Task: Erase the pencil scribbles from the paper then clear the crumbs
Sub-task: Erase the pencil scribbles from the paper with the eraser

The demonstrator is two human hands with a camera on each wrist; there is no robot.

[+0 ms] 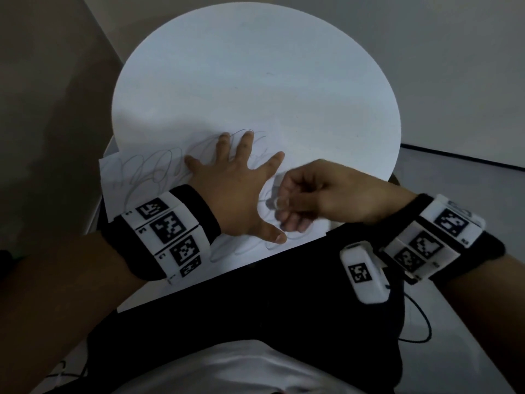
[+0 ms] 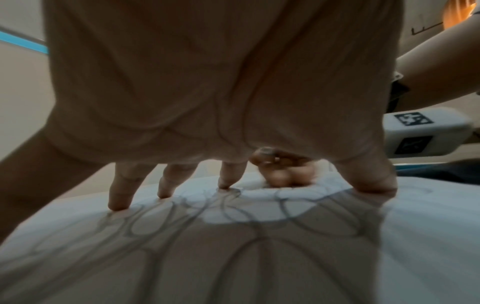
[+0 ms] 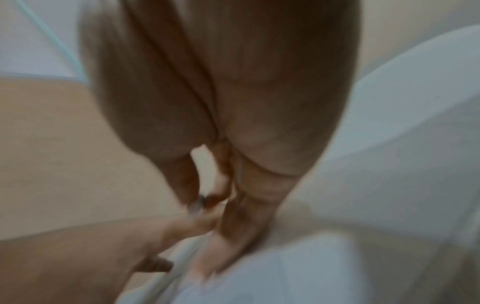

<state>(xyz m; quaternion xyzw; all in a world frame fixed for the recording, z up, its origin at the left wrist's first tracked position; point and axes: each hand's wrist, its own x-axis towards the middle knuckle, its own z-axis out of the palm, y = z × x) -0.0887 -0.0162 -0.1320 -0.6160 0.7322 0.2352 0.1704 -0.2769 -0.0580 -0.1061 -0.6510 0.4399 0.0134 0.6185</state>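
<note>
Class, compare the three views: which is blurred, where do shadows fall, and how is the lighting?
Head view: dim overall, right hand slightly smeared. Left wrist view: left hand casts a broad shadow over the scribbles on the paper. Right wrist view: heavy motion blur throughout.

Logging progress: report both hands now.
Left hand: open, fingers spread, pressing the scribbled white paper.
Right hand: closed on a small white eraser.

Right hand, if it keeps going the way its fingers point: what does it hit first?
Probably the left hand: the right hand, pinching a small white eraser, points into the gap between its spread thumb and index finger on the scribbled white paper. Depth is unclear.
</note>
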